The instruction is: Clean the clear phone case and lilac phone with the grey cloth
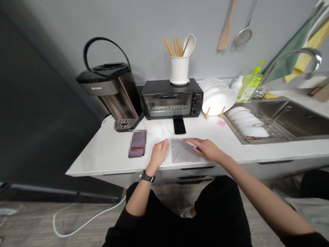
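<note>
A flat, rectangular grey sheet [183, 154], possibly a cloth or a pouch, lies at the counter's front edge. Just beyond its left side rests my left hand [158, 152], with the fingers curled in and the thumb uppermost; whatever may be in it is hidden. My right hand [207, 150] reaches over the sheet's right part, its forefinger stretched toward the far edge. Tucked under the other fingers of that hand is a small dark blue thing [198, 148], too little of it showing to name. Behind the sheet lies a black phone [179, 126].
A blurred-out purple item [138, 144] lies left of my hands, before a water dispenser [113, 92]. The toaster oven [169, 103] carries a white utensil holder [180, 70]. Rightward stand racked plates [218, 101], a pink note [221, 123] and the sink [282, 140] with bowls.
</note>
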The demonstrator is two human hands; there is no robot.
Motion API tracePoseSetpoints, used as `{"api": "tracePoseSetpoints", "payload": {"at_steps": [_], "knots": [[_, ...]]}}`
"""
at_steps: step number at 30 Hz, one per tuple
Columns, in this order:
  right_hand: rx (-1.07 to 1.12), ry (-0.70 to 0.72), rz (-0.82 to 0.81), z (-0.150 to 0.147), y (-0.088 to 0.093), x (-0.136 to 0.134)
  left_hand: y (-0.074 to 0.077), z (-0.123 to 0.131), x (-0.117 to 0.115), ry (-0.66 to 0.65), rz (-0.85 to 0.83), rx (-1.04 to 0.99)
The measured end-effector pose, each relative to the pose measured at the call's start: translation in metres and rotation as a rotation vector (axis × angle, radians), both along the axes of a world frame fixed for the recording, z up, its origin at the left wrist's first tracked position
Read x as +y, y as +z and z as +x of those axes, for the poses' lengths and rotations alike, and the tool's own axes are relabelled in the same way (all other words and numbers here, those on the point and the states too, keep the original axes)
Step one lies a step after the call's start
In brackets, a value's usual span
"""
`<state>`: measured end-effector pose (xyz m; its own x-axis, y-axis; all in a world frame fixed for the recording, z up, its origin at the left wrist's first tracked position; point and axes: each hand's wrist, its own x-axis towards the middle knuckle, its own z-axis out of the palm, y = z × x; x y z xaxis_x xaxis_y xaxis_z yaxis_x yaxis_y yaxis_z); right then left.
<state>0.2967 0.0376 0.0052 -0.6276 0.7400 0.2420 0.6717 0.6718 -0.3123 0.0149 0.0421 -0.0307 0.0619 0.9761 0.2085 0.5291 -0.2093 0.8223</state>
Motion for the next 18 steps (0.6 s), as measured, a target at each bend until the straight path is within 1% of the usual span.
{"api": "tracePoseSetpoints", "payload": {"at_steps": [3,6,12,18], "knots": [[-0.199,0.040,0.095,-0.004,0.000,0.015,0.002,0.000,-0.001,-0.001,-0.001,-0.001],[-0.304,0.048,0.149,-0.004,-0.001,0.021,0.003,-0.001,-0.002,-0.006,-0.001,0.000],[-0.347,0.045,0.183,0.001,-0.005,0.026,0.003,-0.001,-0.001,-0.009,0.003,0.006],[-0.375,-0.038,0.196,0.003,-0.007,0.028,0.005,0.000,-0.002,-0.007,0.006,0.013]]}}
